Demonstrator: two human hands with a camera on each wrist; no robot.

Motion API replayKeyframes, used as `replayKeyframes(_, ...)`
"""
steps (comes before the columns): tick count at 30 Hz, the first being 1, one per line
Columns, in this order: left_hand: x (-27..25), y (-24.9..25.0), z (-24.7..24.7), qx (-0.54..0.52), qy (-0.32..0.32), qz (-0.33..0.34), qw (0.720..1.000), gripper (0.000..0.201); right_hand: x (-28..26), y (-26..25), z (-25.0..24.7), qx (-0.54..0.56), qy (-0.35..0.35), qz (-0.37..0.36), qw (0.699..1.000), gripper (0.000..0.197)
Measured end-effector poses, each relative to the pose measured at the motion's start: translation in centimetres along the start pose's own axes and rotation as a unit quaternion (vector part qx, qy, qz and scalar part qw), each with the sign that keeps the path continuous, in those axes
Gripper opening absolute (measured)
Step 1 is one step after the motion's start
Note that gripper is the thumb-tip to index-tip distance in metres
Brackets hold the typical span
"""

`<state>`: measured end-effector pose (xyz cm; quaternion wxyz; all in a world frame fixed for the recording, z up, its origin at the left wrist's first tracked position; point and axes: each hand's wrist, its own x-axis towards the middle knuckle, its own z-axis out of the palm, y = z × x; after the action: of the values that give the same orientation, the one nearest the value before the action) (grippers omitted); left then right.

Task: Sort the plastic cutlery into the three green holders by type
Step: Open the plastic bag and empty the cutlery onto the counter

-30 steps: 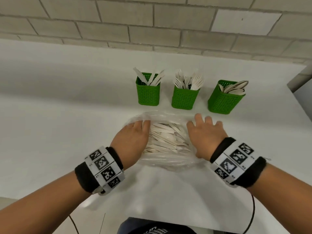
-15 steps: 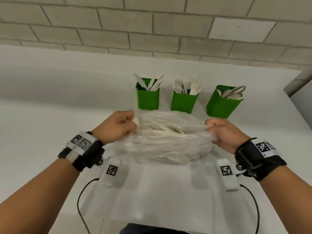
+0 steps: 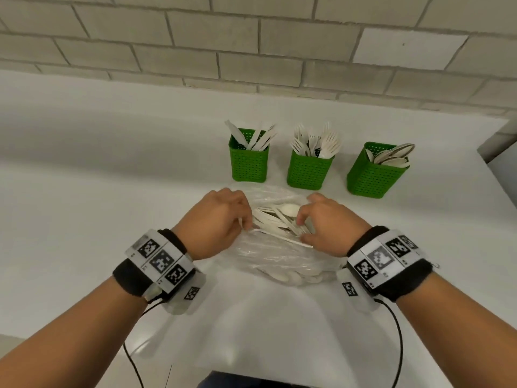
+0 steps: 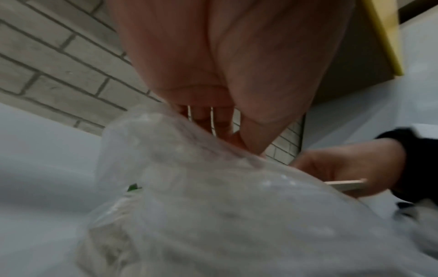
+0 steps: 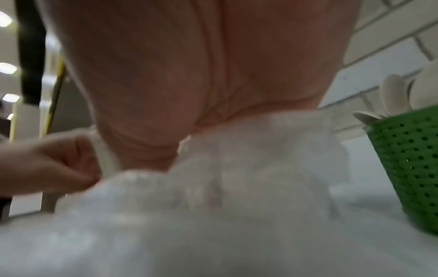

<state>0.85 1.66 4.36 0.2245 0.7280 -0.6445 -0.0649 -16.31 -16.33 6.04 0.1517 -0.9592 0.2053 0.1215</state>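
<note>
Three green holders stand in a row: knives [image 3: 248, 161] on the left, forks [image 3: 309, 169] in the middle, spoons [image 3: 373, 175] on the right. In front of them lies a clear plastic bag [image 3: 279, 259] of mixed white cutlery [image 3: 275, 219]. Both hands are at its open mouth with curled fingers. My left hand [image 3: 242, 221] pinches the bag's rim. My right hand [image 3: 302, 229] curls over the opening, and a long flat cutlery handle [image 4: 343, 182] lies in its grip. The fingertips are hidden behind plastic in both wrist views.
The white counter [image 3: 112, 191] runs back to a brick wall [image 3: 251, 51]. Its front edge is close below my forearms. Cables hang from both wristbands. The spoon holder [image 5: 414, 159] stands just right of my right hand.
The hands first lay flat on the bag, then lifted and pulled its mouth apart. Now the bag is back down, and both hands have come together at the opening with curled fingers.
</note>
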Motion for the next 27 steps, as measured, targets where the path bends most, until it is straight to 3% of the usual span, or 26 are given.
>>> replayKeyframes(3,-1.3,1.2,0.6,0.011,0.018,0.02,1.0,0.011,0.4,-0.2,0.0,-0.002,0.026,0.02,0.999,0.031)
replayKeyframes(6,-2.6,1.5,2.1,0.043,-0.045,0.045,0.997,0.038,0.7,0.1,-0.3,0.0,0.036,0.038,0.999,0.042)
replayKeyframes(8,-3.5,1.2,2.7,0.066,-0.063,0.065,0.994,0.025,0.7,0.9,-0.9,0.023,0.038,0.063,0.997,0.053)
replayKeyframes(9,-3.7,0.8,2.6,0.071,-0.04,0.062,0.995,0.013,0.6,1.4,-1.2,0.043,0.03,0.085,0.995,0.057)
replayKeyframes(10,-3.7,0.4,2.4,0.065,-0.003,0.042,0.997,0.004,0.4,2.1,-1.5,0.07,0.013,0.114,0.991,0.056)
replayKeyframes(12,-3.5,0.0,1.5,0.05,0.063,-0.006,0.997,0.015,-0.5,2.9,-2.3,0.128,-0.047,0.148,0.98,0.047)
replayKeyframes(14,-3.1,-0.3,0.7,0.029,0.06,-0.014,0.998,0.018,-1.1,3.1,-3.0,0.129,-0.073,0.108,0.983,0.033)
replayKeyframes(16,-2.8,-0.2,-0.7,-0.024,-0.025,-0.034,0.999,0.019,-0.8,2.9,-3.5,0.137,-0.017,0.049,0.989,0.022)
replayKeyframes(17,-2.8,-0.1,-1.2,-0.067,-0.057,-0.068,0.994,0.029,-0.5,2.5,-3.6,0.145,0.005,0.021,0.989,0.021)
replayKeyframes(18,-2.6,0.0,-1.6,-0.101,-0.047,-0.109,0.988,0.04,0.0,2.1,-3.2,0.147,0.014,-0.003,0.989,0.027)
replayKeyframes(19,-2.4,0.3,-1.8,-0.091,0.004,-0.155,0.984,0.045,0.6,1.6,-2.7,0.137,0.01,-0.022,0.99,0.035)
replayKeyframes(20,-2.0,0.4,-1.6,-0.023,0.055,-0.191,0.98,0.045,1.3,1.1,-1.9,0.117,0.002,-0.03,0.993,0.043)
replayKeyframes(21,-1.4,0.6,-1.3,0.063,0.057,-0.232,0.969,0.043,2.0,0.6,-1.0,0.1,-0.004,-0.029,0.995,0.05)
replayKeyframes(22,-1.0,0.7,-0.8,0.106,0.003,-0.272,0.956,0.042,2.6,0.1,-0.2,0.089,-0.004,-0.015,0.996,0.057)
replayKeyframes(24,-0.4,0.3,1.0,0.059,-0.107,-0.318,0.94,0.061,3.6,-0.4,0.9,0.08,0.007,0.018,0.997,0.059)
replayKeyframes(25,-0.2,0.3,1.5,0.008,-0.108,-0.318,0.942,0.066,3.8,-0.6,1.2,0.092,0.013,0.02,0.995,0.054)
replayKeyframes(27,0.4,-0.2,1.8,-0.088,-0.003,-0.302,0.949,0.059,4.0,-0.8,1.2,0.182,0.061,0.01,0.981,0.042)
